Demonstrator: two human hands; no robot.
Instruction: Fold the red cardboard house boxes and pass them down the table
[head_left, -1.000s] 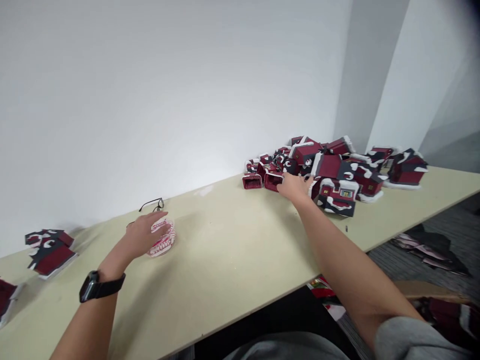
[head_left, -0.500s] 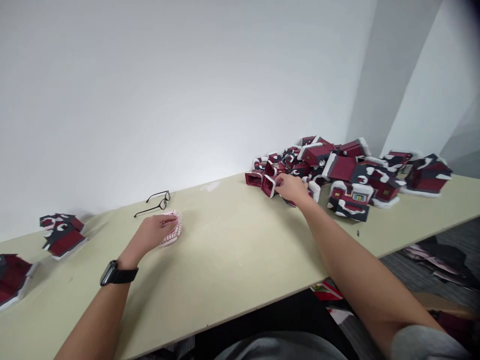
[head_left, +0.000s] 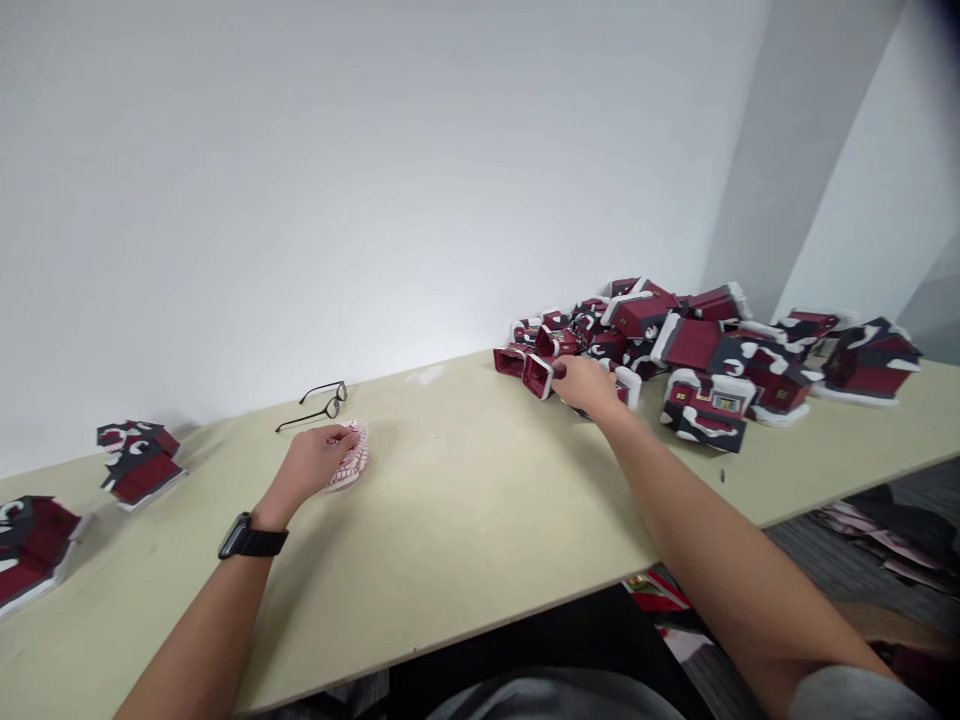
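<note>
My left hand (head_left: 319, 460) is closed on a crumpled white cloth (head_left: 351, 468) with red lines, pressed to the table top. On that wrist sits a black watch (head_left: 251, 538). At the left end of a heap, my right hand (head_left: 589, 384) has its fingers closed at the rim of a small dark red model house (head_left: 537, 376) with white snow-like edging. The hollow underside of this house faces me. Another little house (head_left: 626, 386) lies just beyond the right hand, partly covered by it.
Several similar houses (head_left: 690, 342) are piled at the back right. Two more, a nearer one (head_left: 41, 545) and a farther one (head_left: 142, 465), stand at the left. Black-framed glasses (head_left: 330, 405) lie behind the cloth. The pale table (head_left: 450, 520) meets a white wall.
The view has turned slightly left, so most things appear farther right. My right-hand fingers have shifted a little at the house's rim. The left hand stays on the cloth.
</note>
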